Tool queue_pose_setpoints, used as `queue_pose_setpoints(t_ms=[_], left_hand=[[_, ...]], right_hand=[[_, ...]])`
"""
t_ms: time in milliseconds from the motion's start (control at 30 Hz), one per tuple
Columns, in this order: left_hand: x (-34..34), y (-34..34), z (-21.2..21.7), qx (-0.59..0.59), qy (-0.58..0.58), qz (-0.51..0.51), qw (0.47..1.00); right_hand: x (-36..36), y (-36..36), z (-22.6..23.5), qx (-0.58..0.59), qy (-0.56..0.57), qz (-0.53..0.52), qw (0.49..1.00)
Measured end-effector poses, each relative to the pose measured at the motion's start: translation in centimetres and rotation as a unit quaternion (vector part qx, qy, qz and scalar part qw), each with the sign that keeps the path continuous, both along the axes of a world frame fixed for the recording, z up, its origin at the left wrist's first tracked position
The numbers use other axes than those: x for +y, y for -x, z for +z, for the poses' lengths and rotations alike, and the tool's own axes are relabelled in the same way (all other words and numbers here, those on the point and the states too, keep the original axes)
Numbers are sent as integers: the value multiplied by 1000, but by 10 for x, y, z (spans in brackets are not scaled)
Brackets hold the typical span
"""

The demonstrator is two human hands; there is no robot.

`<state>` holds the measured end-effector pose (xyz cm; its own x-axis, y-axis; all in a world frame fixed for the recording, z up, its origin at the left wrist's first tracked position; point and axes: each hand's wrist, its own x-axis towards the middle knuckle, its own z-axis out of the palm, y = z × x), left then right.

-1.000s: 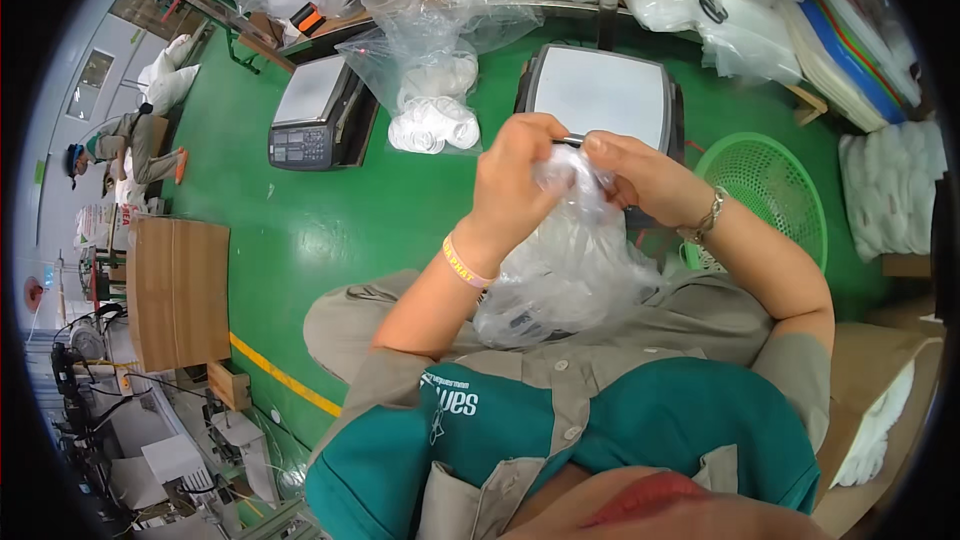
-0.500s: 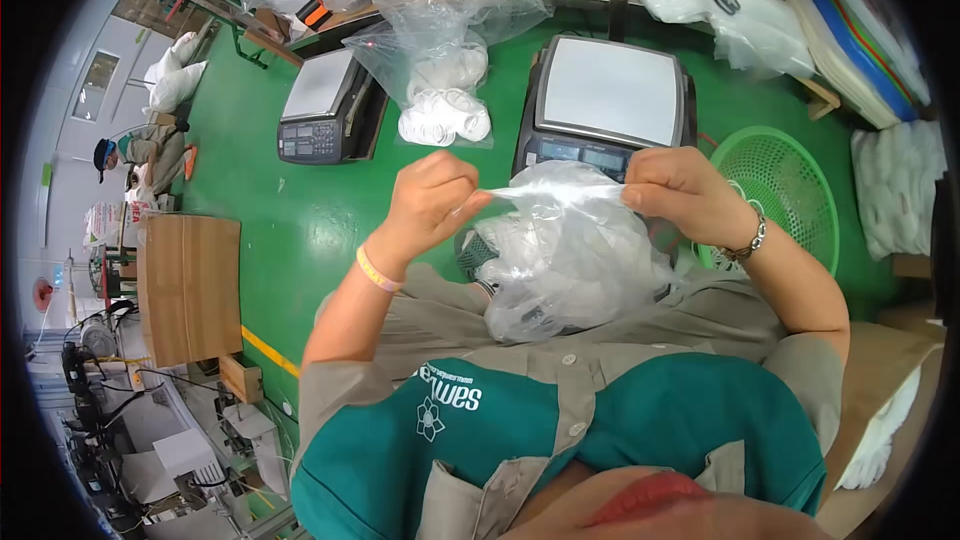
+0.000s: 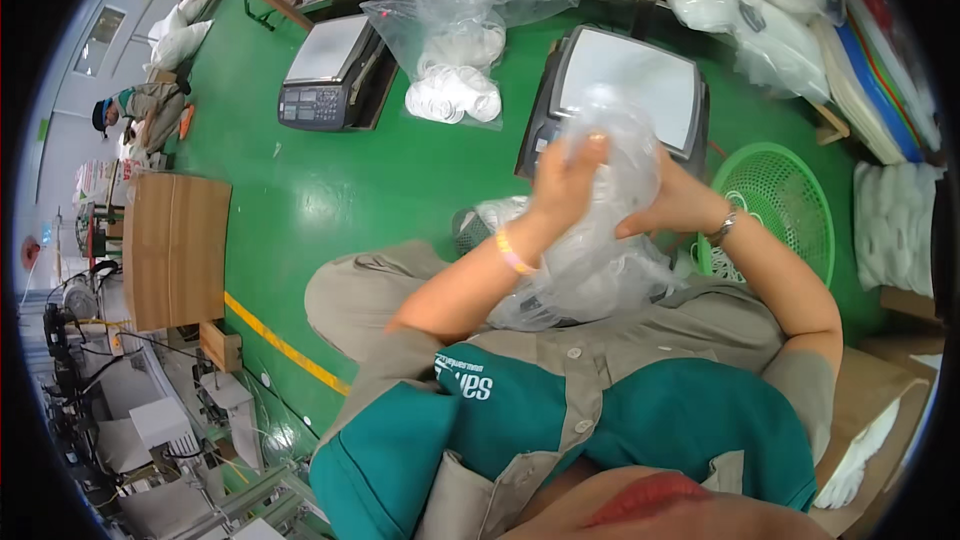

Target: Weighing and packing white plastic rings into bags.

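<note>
A clear plastic bag [image 3: 590, 265] with whitish contents bulges above my lap, its gathered upper part [image 3: 632, 140] raised between my hands. My left hand [image 3: 568, 183] is closed round the left side of that upper part, thumb upward, the other fingers largely hidden. On the opposite side my right hand [image 3: 680, 198] clasps it, thumb stretched across the front and fingers behind the plastic. Just beyond my hands stands a grey scale [image 3: 625, 80] with a white plate, which the top of the bag partly covers.
A second scale [image 3: 325, 65] stands farther left, beside an open clear bag of white discs [image 3: 452, 93]. To my right is a green mesh basket [image 3: 790, 200] with white loops inside. A cardboard box [image 3: 178, 250] stands at left; another person [image 3: 145, 110] crouches beyond it.
My hands, which held the bag's edge stretched wide, have come together around its upper part. The left hand moved right, and the bag's top now stands up and gathered.
</note>
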<state>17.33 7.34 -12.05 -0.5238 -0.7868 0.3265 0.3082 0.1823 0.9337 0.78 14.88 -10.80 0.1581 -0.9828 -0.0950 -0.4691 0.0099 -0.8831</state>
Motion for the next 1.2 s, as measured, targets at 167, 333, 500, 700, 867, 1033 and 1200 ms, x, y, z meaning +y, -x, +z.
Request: queue_pose_setpoints(t_ms=[167, 333, 500, 700, 867, 1033, 1200], left_hand=[[6, 33, -2, 53, 19, -6, 998], [1, 32, -15, 50, 34, -35, 998], [-15, 29, -33, -32, 90, -147, 984], [-165, 12, -75, -456, 249, -307, 797], [-312, -9, -68, -464, 376, 52, 800], [-346, -24, -61, -600, 324, 129, 720], [-299, -26, -42, -655, 489, 111, 566]], right_hand=[[1, -8, -43, 29, 38, 35, 998], [-3, -9, -61, 201, 115, 65, 971], [11, 18, -79, 246, 50, 69, 966], [15, 35, -97, 294, -181, 269, 899], [-3, 33, -46, 304, -141, 160, 928], [-13, 31, -37, 281, -109, 115, 947], [-12, 30, -36, 288, -61, 92, 951]])
